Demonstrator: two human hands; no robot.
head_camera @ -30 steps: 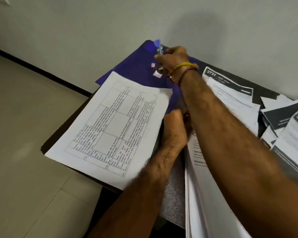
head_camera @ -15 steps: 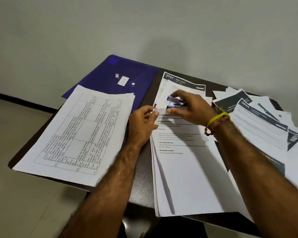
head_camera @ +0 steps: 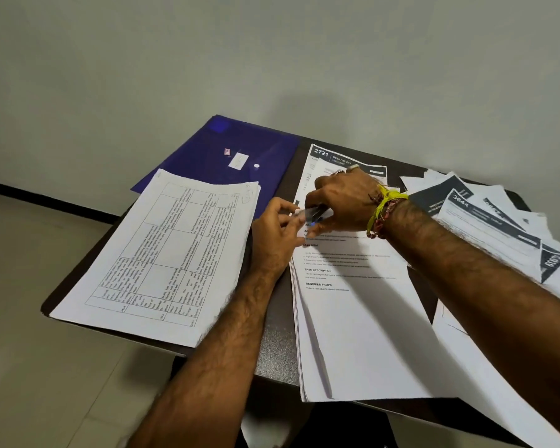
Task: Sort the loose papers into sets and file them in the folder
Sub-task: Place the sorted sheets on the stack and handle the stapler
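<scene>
Head view: one dark table (head_camera: 277,347) carries four paper groups: a stapled-looking middle stack (head_camera: 356,324) at 6 o'clock, a table-printed set (head_camera: 162,253) at 9 o'clock, a scattered heap (head_camera: 498,221) at 3 o'clock, and a "2721" sheet (head_camera: 343,156) at 12 o'clock. One blue folder (head_camera: 220,156) lies closed at 11 o'clock, under the table-printed set's far edge. Two hands meet at the middle stack's top corner: the left hand (head_camera: 277,236) pinches the sheets, the right hand (head_camera: 340,203) (yellow thread at wrist) curls round one small dark clip-like object (head_camera: 314,215), too blurred to name.
</scene>
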